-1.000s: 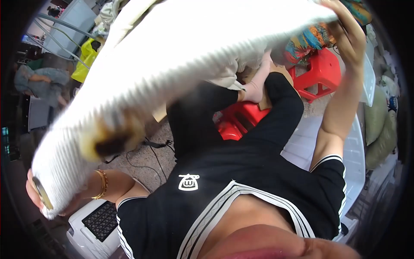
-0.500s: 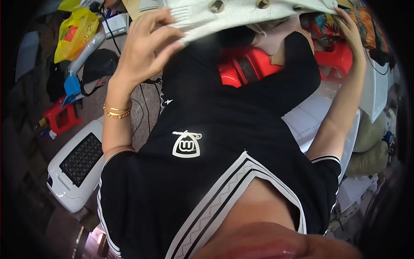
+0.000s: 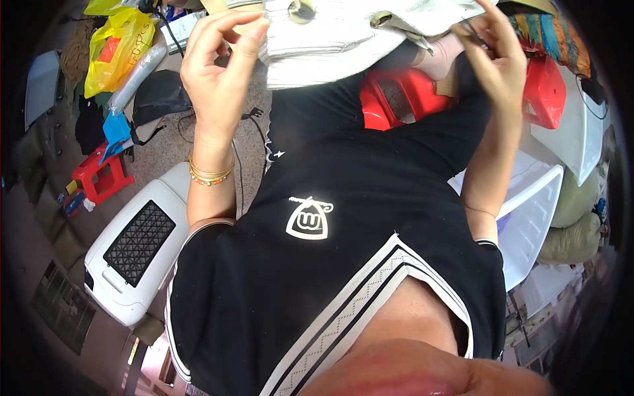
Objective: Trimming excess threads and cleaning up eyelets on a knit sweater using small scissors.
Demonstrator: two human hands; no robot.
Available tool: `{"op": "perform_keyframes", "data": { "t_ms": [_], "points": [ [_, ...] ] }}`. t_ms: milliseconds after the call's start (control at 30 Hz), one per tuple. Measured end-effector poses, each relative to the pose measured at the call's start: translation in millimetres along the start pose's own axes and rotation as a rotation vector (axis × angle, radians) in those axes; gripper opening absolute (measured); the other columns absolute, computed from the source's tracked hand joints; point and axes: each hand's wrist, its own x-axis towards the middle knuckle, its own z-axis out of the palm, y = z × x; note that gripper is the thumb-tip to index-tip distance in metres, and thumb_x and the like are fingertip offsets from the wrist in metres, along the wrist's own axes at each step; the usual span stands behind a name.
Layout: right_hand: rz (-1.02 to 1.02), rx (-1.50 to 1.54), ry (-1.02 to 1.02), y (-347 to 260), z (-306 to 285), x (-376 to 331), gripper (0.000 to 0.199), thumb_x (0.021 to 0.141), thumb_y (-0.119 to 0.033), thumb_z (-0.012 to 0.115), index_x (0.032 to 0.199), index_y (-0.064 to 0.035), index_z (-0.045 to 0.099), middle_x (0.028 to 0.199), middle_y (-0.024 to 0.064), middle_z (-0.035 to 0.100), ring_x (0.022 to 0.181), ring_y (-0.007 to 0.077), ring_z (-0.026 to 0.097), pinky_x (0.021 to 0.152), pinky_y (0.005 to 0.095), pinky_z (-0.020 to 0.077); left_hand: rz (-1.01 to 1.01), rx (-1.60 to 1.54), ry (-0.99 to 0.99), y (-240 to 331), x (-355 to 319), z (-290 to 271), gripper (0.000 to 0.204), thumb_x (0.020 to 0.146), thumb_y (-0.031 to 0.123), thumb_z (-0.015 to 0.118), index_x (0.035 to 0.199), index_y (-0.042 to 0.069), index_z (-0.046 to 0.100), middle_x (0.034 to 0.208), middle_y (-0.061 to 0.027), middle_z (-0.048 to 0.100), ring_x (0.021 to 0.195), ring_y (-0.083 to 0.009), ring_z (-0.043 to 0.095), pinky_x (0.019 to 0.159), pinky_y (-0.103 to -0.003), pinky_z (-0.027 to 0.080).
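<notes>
- Above, at the upper edge: white ribbed garment (image 3: 330,56), before the black-clad legs (image 3: 317,112), bearing a large round button (image 3: 301,10)
- Left hand (image 3: 221,69): fingers curled, tips at the garment's left edge; whether they pinch cannot be told
- Right hand (image 3: 500,63): fingers bent near the garment's right side, grip unclear
- Between the legs: red stool (image 3: 418,96)

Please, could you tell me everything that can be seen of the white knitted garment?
The white garment looks like soft knit, with ribbing toward its left end. It bears a large, round, brownish button; a second roundish detail farther right is unclear. It is spread slackly above the black trousers, creased toward the right, its top cut off by the picture. The left hand is at its left edge, the right hand by its right end; their exact grip is unclear.
</notes>
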Motion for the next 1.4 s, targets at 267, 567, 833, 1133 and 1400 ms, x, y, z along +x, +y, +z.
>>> {"op": "perform_keyframes", "data": {
  "t_ms": [267,567,833,1133,1400],
  "points": [
    [-0.047,-0.788,-0.355,-22.8,67.8,-5.1,0.047,0.079,0.002,0.075,0.124,-0.004,0.064,0.092,0.0057,0.061,0.081,0.0157,0.059,0.073,0.0235,0.0452,-0.013,0.063,-0.088,8.2,4.2,16.0,0.023,0.08,0.005,0.08,0.102,0.004,0.077,0.092,-0.0043,0.068,0.079,-0.0079,0.057,0.066,-0.021,0.043],
    [-0.066,-0.937,-0.44,-1.8,86.8,6.3,0.043,0.08,-0.007,0.078,0.122,-0.0085,0.068,0.093,0.0052,0.06,0.076,0.0135,0.059,0.064,0.026,0.0486,0.285,0.228,-0.049,-4.1,11.8,13.6,0.015,0.078,0.003,0.078,0.093,0.003,0.075,0.086,-0.0058,0.066,0.08,-0.0159,0.062,0.071,-0.026,0.048],
    [-0.69,-0.679,-0.287,29.7,91.5,27.5,0.039,0.083,-0.011,0.074,0.12,-0.0036,0.063,0.087,0.0101,0.055,0.073,0.0258,0.058,0.063,0.033,0.0483,0.487,0.116,-0.124,-24.8,16.2,22.0,0.014,0.088,0.001,0.069,0.1,0.0,0.063,0.106,-0.0157,0.07,0.096,-0.0227,0.066,0.086,-0.031,0.053],
    [-0.495,-0.656,-0.3,20.0,95.7,34.6,0.034,0.087,-0.012,0.071,0.119,-0.0025,0.063,0.088,0.0113,0.056,0.073,0.0271,0.059,0.063,0.0335,0.0482,0.224,-0.213,-0.094,-40.1,5.4,30.8,0.009,0.098,-0.001,0.057,0.106,-0.004,0.056,0.115,-0.0217,0.068,0.102,-0.0187,0.066,0.089,-0.028,0.052],
    [-0.157,-0.703,-0.302,-14.3,107.5,36.4,0.037,0.084,-0.012,0.073,0.119,-0.0027,0.064,0.085,0.0112,0.055,0.067,0.026,0.056,0.06,0.0324,0.046,0.161,-0.203,-0.09,-32.6,5.6,29.7,0.019,0.095,0.0,0.061,0.113,-0.006,0.061,0.115,-0.018,0.069,0.106,-0.0202,0.066,0.093,-0.03,0.052]
  ]
}}
